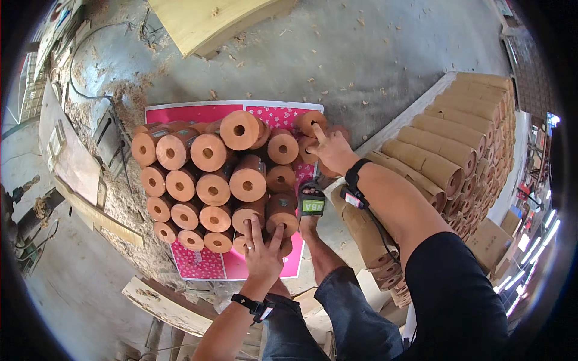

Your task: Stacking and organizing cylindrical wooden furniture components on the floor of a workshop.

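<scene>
Reddish-brown wooden cylinders (pixel 208 153) with a round hole through the middle are stacked in rows, their ends facing up toward me. My left hand (pixel 263 256) lies at the stack's near edge, fingers spread, the tips at the holes of two neighbouring cylinders (pixel 282 210). At the far right corner, my right hand (pixel 335 151) stretches its index finger to the hole of one cylinder (pixel 310 122). Its thumb is by the hole of the cylinder below. Neither hand wraps round a cylinder. Under the stack a pink patterned sheet (pixel 201 265) with white borders shows.
My sandalled foot (pixel 311 201) stands right beside the stack. On the right is a large pile of brown paper-wrapped rolls (pixel 430 150). A pale wooden board (pixel 217 21) lies at the far side; sawdust (pixel 129 99) and planks (pixel 171 307) are on the left and near.
</scene>
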Motion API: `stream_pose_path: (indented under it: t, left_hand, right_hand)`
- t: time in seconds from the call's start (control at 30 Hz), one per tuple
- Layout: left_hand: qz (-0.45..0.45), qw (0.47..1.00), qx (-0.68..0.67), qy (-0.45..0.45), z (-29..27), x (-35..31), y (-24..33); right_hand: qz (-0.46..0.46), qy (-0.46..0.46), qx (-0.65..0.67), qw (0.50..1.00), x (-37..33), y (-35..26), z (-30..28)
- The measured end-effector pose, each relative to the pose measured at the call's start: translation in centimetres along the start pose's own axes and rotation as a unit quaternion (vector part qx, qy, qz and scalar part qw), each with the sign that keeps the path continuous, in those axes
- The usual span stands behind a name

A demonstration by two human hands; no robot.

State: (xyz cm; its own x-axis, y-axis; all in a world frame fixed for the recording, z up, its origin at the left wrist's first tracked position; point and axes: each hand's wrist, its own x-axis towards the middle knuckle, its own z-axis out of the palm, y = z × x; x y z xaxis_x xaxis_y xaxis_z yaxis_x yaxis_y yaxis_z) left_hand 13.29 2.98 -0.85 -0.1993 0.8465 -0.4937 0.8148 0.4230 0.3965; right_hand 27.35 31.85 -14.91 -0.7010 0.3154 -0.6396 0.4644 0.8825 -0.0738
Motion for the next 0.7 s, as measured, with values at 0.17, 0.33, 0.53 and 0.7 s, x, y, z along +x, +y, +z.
stream_pose_path:
  t: [0.17,0.33,0.53,0.7]
  left_hand:
    - [-0.015,0.999,-0.007,-0.029,-0.3,0.1,0.3]
    - [0.000,1.000,0.007,-0.011,0.0,-0.1,-0.1]
    - [-0.010,1.000,-0.003,-0.022,-0.6,0.2,0.4]
    - [0.002,1.000,0.011,-0.005,-0.1,0.0,-0.1]
  right_hand:
    - [-0.009,-0.056,0.022,0.998,1.2,0.7,0.2]
    - [-0.072,-0.038,-0.003,0.997,-0.1,0.1,-0.5]
    - [-0.060,-0.009,0.009,0.998,-4.3,1.5,-3.5]
    - [-0.013,0.114,0.101,0.988,-5.9,3.4,-7.2]
